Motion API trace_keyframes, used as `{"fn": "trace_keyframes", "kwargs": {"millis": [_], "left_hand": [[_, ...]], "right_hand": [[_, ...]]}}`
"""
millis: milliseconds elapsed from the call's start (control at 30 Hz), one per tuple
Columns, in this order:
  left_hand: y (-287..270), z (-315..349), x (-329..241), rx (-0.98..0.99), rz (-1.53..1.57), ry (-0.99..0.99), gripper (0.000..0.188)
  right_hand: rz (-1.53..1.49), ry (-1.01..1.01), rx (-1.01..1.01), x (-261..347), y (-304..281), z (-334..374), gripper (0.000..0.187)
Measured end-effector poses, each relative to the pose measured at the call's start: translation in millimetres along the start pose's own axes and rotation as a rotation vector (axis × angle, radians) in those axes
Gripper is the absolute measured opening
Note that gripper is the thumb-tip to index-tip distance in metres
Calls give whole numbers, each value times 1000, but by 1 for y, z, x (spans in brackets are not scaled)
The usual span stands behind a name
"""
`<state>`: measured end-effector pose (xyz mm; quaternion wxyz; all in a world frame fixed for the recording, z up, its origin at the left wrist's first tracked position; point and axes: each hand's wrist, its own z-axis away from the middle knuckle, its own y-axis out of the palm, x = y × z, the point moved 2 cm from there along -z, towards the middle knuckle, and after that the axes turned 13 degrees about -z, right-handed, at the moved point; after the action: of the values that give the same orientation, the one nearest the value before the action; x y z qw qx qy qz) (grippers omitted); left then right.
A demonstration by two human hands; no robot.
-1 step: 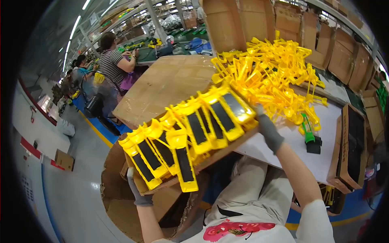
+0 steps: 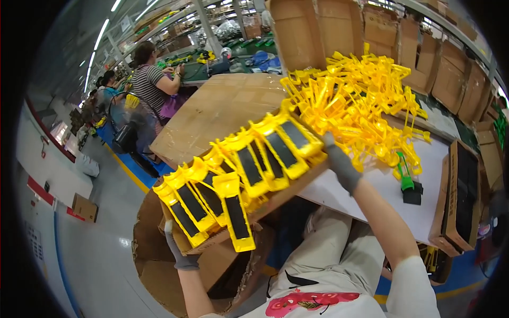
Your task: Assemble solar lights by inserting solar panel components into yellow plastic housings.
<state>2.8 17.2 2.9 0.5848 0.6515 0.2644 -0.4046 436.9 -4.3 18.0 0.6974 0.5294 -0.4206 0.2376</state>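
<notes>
A shallow cardboard box (image 2: 289, 197) hangs tilted in front of me, its right end higher than its left. Several yellow plastic parts with black pads (image 2: 249, 165) lie in it side by side, and one (image 2: 237, 214) juts out over the near edge. My left hand (image 2: 180, 249), in a grey glove, grips the box's lower left end. On the right end is my right hand (image 2: 343, 165), also gloved in grey, with its fingers partly hidden behind the box. Below the left end stands a large open carton (image 2: 146, 238).
Yellow plastic pieces (image 2: 355, 95) form a big heap on the white table (image 2: 366, 193). A green piece with a black block (image 2: 409, 185) lies nearer, beside a carton of black pads (image 2: 461, 196). A closed carton (image 2: 212, 111) sits beyond the box. A person (image 2: 151, 82) works farther left.
The box and my right hand have shifted slightly left. Both hands keep their hold on the box.
</notes>
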Motion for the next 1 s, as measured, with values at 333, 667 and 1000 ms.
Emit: {"fn": "trace_keyframes", "kwargs": {"millis": [333,667,1000], "left_hand": [[-64,-80,-46,-167,-53,229,69],[-67,-223,-58,-393,-61,279,55],[-97,-323,-51,-765,45,381,64]], "right_hand": [[753,-276,87,-70,138,-155,80],[1325,-433,431,-115,177,-103,73],[1544,-818,477,-140,169,-94,58]]}}
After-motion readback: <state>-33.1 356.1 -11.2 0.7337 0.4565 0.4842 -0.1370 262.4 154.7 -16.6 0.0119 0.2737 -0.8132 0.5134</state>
